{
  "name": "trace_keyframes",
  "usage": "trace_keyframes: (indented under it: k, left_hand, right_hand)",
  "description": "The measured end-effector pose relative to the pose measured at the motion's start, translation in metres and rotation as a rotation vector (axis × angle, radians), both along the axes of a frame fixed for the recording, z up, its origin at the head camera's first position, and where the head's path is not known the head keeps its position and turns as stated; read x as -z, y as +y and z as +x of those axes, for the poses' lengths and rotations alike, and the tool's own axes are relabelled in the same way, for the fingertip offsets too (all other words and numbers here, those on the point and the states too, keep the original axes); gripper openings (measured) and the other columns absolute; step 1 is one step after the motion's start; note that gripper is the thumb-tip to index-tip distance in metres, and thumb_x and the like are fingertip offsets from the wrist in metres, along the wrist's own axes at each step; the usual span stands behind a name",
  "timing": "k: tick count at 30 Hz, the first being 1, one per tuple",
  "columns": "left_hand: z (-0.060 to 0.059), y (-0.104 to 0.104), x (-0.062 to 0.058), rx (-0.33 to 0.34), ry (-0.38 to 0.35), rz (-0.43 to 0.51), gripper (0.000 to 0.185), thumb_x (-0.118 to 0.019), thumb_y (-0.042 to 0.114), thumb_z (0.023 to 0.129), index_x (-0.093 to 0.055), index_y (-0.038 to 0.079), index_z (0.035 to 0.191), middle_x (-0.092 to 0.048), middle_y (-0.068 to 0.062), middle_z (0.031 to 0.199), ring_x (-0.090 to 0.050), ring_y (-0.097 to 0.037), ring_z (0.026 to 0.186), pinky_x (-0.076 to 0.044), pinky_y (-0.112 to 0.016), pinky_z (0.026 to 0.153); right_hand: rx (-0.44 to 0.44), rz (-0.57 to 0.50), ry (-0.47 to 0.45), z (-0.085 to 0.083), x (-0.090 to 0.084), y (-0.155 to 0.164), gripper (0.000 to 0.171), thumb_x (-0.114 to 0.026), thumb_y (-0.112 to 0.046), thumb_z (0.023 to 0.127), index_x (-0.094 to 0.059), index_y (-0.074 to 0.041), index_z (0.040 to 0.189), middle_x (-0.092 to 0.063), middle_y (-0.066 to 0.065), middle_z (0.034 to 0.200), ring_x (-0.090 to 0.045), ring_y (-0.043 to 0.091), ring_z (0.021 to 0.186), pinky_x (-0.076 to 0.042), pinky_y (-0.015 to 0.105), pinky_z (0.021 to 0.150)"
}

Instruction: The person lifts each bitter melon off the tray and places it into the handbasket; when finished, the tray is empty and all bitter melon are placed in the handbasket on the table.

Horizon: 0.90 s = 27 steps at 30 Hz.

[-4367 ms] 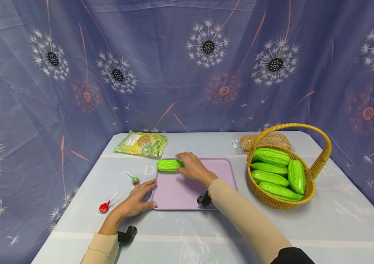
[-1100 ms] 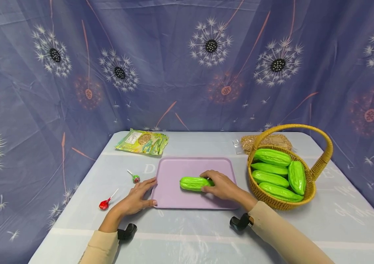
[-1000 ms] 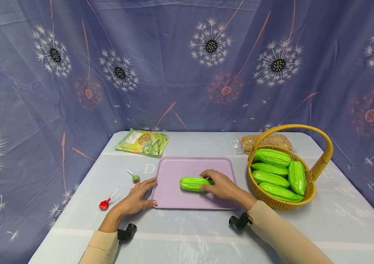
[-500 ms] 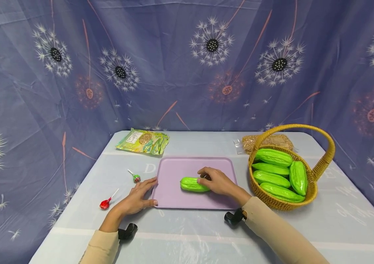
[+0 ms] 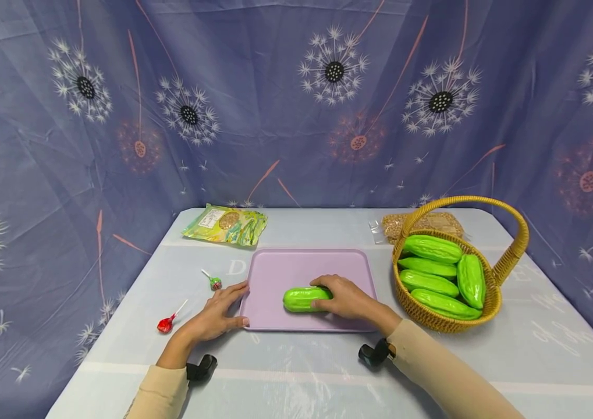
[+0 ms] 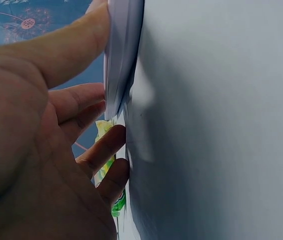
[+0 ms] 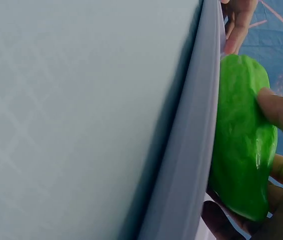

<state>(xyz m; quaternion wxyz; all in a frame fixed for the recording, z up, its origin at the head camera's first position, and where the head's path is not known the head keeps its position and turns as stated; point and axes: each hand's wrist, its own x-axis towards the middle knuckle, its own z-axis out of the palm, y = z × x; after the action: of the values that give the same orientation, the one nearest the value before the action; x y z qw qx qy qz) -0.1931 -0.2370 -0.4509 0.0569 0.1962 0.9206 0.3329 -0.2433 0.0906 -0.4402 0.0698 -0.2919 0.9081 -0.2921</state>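
Observation:
A bright green, ridged bitter melon (image 5: 301,299) lies on the purple tray (image 5: 270,270), a little nearer than its middle. My right hand (image 5: 345,297) grips its right end, thumb on the near side and fingers over the far side. The right wrist view shows the thumb on the glossy bitter melon (image 7: 244,140), with the other fingers partly hidden behind it. At the tray's left edge rests my left hand (image 5: 215,314), its fingers spread and loosely straight. In the left wrist view the thumb and two fingers of the left hand (image 6: 46,115) touch the tray rim (image 6: 121,55).
To the right stands a yellow wicker basket (image 5: 401,294) holding several more bitter melons. A clear bag of brown grains (image 5: 393,226) lies behind it. A green pouch (image 5: 228,226) is at the back left. Green (image 5: 215,283) and red (image 5: 165,325) lollipops lie left of the tray.
Earlier the bitter melon lay at the tray's far left corner; it has come nearer and rightward. Half a second ago my right fingers were raised off it; now they grip it. The left hand stayed.

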Motion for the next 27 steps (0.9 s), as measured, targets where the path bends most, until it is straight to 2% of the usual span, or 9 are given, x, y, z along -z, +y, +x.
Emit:
trace_keyframes:
  k: [4,10,15,21,27]
  left_hand:
    - [0.0,0.0,0.0,-0.002,-0.003,0.003,0.072,-0.072,0.029,0.082,-0.041,0.003,0.141,-0.032,-0.011,0.153,-0.027,-0.037,0.135,-0.02,-0.063,0.106]
    - [0.001,0.0,-0.001,-0.006,-0.008,-0.001,0.072,-0.071,0.03,0.082,-0.041,0.004,0.142,-0.031,-0.011,0.154,-0.027,-0.037,0.135,-0.021,-0.063,0.106]
    - [0.001,0.001,0.0,-0.013,-0.011,-0.008,0.072,-0.071,0.03,0.082,-0.041,0.004,0.142,-0.031,-0.01,0.154,-0.028,-0.036,0.134,-0.022,-0.063,0.106]
    - [0.001,0.001,0.0,-0.014,-0.008,-0.007,0.072,-0.071,0.03,0.082,-0.041,0.005,0.142,-0.031,-0.009,0.154,-0.028,-0.035,0.134,-0.023,-0.062,0.106]
    - [0.001,0.001,0.0,-0.014,-0.011,0.003,0.072,-0.071,0.031,0.082,-0.041,0.005,0.142,-0.031,-0.01,0.154,-0.027,-0.036,0.136,-0.022,-0.063,0.106]
  right_hand:
    - [0.005,-0.02,-0.015,0.003,0.0,0.0,0.052,-0.069,-0.039,0.083,-0.059,-0.01,0.125,-0.063,0.008,0.121,-0.056,0.02,0.109,-0.043,0.042,0.097]
    - [0.012,-0.068,-0.02,0.001,0.004,0.002,0.046,-0.061,-0.039,0.09,-0.061,-0.007,0.122,-0.065,0.008,0.119,-0.058,0.02,0.109,-0.044,0.043,0.097]
    - [0.042,-0.099,0.0,0.004,0.004,0.006,0.044,-0.065,-0.04,0.086,-0.064,-0.011,0.119,-0.066,0.006,0.117,-0.059,0.02,0.107,-0.045,0.042,0.095]
    - [0.085,-0.208,0.098,0.01,-0.001,0.02,0.046,-0.074,-0.037,0.079,-0.065,-0.014,0.117,-0.067,0.0,0.113,-0.059,0.017,0.105,-0.045,0.039,0.093]
    - [0.078,-0.267,0.242,0.017,-0.011,0.037,0.047,-0.076,-0.032,0.076,-0.064,-0.013,0.117,-0.065,-0.002,0.111,-0.058,0.014,0.102,-0.046,0.035,0.089]
